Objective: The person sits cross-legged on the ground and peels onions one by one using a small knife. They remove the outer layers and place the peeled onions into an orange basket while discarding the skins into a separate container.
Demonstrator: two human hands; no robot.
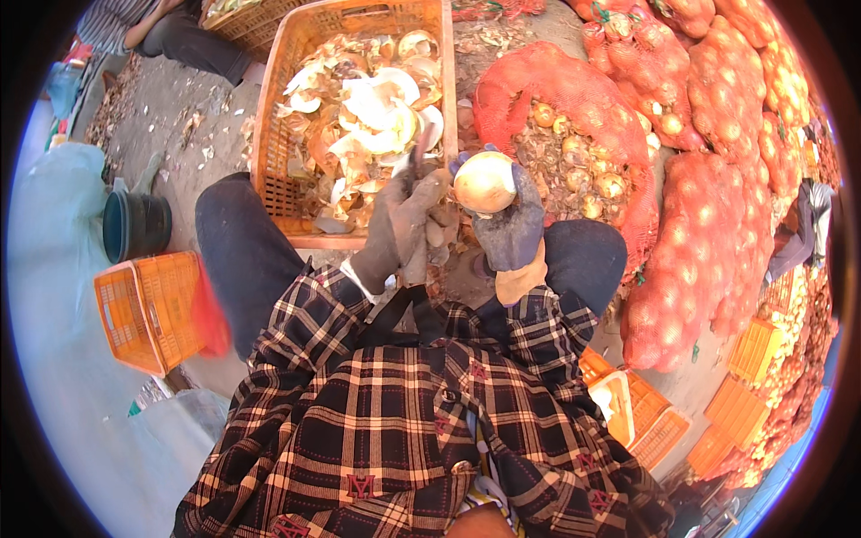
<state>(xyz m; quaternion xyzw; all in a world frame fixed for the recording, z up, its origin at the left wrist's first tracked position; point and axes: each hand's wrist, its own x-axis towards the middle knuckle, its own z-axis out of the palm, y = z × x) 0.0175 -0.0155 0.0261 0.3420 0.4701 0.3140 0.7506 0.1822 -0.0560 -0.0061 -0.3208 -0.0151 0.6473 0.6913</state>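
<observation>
My right hand (508,225), in a grey-blue work glove with a tan cuff, grips a whole onion (484,181) with pale yellow skin. Just to its left, my left hand (400,225) wears a dirty grey glove. Its fingers close around a narrow dark tool, apparently a small knife (422,146), whose blade points away over the crate's edge; the handle is hidden in the glove. Beyond my left hand stands an orange plastic crate (269,141) holding onion peels (377,107) and pale, curved onion layers. An open red mesh sack (551,67) of onions lies beyond my right hand.
Full red mesh onion sacks (693,255) line the right side. An orange crate (148,313) and a dark bucket (138,225) stand left. More orange crates (646,417) sit behind at right. A seated person's leg (192,47) shows at upper left; another person (804,228) is far right.
</observation>
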